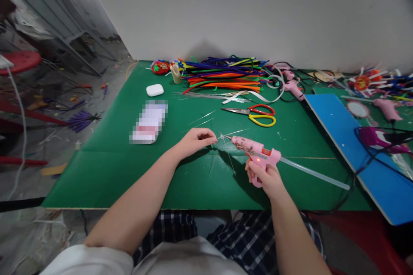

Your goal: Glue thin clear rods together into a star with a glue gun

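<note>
My right hand [266, 176] is wrapped round the grip of a pink hot glue gun [253, 147], whose nozzle points left. A long clear glue stick [314, 173] sticks out of its back end, and a small light glows on its side. At the nozzle tip several thin metal wires [229, 160] meet in a star shape. My left hand [198, 138] pinches near the middle of these wires with thumb and fingertips. Two more loose wires [201, 119] lie just beyond it on the green table [129, 180].
Red-and-yellow-handled scissors [258, 115] lie behind the glue gun. Further back are a heap of coloured pipe cleaners [226, 73] and more wires [213, 95]. A phone [149, 122] and white case [155, 90] are at left. A blue board [358, 154] and black cable [364, 165] lie right.
</note>
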The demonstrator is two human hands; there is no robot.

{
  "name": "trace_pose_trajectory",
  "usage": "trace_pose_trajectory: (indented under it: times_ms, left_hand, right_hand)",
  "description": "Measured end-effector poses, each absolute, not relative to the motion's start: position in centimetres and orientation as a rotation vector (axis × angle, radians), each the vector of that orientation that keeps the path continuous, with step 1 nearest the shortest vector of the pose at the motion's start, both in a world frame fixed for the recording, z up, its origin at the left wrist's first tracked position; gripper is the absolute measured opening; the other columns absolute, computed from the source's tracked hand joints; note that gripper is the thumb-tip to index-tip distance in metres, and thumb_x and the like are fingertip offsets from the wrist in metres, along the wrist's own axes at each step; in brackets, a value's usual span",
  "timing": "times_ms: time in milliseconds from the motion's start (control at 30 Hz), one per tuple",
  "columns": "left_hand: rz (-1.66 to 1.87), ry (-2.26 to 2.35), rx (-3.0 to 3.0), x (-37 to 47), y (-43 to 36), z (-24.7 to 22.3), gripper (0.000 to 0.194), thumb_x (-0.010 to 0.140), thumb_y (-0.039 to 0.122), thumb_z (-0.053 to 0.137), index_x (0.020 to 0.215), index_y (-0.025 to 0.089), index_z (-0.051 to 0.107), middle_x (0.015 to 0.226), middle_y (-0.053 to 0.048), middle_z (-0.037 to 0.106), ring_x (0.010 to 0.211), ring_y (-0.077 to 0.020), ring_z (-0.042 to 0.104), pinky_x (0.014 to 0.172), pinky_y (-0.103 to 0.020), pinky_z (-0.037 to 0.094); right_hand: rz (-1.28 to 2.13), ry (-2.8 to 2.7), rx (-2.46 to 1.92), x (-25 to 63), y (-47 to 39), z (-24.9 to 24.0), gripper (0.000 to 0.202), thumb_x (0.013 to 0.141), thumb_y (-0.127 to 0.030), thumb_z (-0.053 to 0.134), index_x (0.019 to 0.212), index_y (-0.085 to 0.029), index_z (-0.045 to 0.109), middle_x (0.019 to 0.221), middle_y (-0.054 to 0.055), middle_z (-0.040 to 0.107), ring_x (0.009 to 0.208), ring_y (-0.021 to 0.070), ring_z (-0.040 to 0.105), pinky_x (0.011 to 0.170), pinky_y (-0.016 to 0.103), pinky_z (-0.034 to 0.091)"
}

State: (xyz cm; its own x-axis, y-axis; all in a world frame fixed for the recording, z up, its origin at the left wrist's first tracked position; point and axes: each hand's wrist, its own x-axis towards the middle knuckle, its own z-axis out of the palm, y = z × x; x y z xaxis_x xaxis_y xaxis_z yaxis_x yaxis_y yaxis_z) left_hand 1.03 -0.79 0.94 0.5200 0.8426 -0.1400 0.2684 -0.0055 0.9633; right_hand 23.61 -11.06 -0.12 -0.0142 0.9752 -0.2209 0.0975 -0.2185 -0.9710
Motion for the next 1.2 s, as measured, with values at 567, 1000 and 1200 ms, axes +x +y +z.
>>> trace_pose_trajectory:
  times_ms: [567,1000,1200]
  left_hand:
    - [0.58,0.94,1.54,0.91,-0.7,0.72,0.018,0.073,0.03,0.058,0.073,0.012,0.059,0.07,-0.001,0.058,0.066,-0.0092,0.052,0.064,-0.022,0.04]
    - [0.586,0.928,1.535,0.92,-0.79,0.63,0.02,0.074,0.032,0.058,0.076,0.012,0.06,0.072,-0.003,0.06,0.068,-0.0106,0.055,0.065,-0.023,0.042]
    - [0.595,0.931,1.535,0.97,-0.77,0.51,0.021,0.074,0.033,0.058,0.076,0.013,0.06,0.072,-0.002,0.06,0.068,-0.0105,0.055,0.066,-0.023,0.042]
  right_hand:
    - [1.307,-1.185,-1.489,23.94,-10.82,-0.31,0.027,0.074,-0.04,0.056,0.063,-0.015,0.056,0.042,-0.002,0.049,0.041,0.0112,0.049,0.044,0.024,0.04]
    - [1.379,-1.169,-1.433,24.05,-11.1,-0.19,0.025,0.073,-0.038,0.056,0.064,-0.015,0.056,0.044,-0.003,0.049,0.042,0.0099,0.048,0.044,0.022,0.038]
    - [1.4,-1.164,-1.448,24.07,-11.19,-0.25,0.025,0.074,-0.039,0.056,0.066,-0.015,0.055,0.044,-0.003,0.048,0.042,0.0102,0.048,0.043,0.023,0.038]
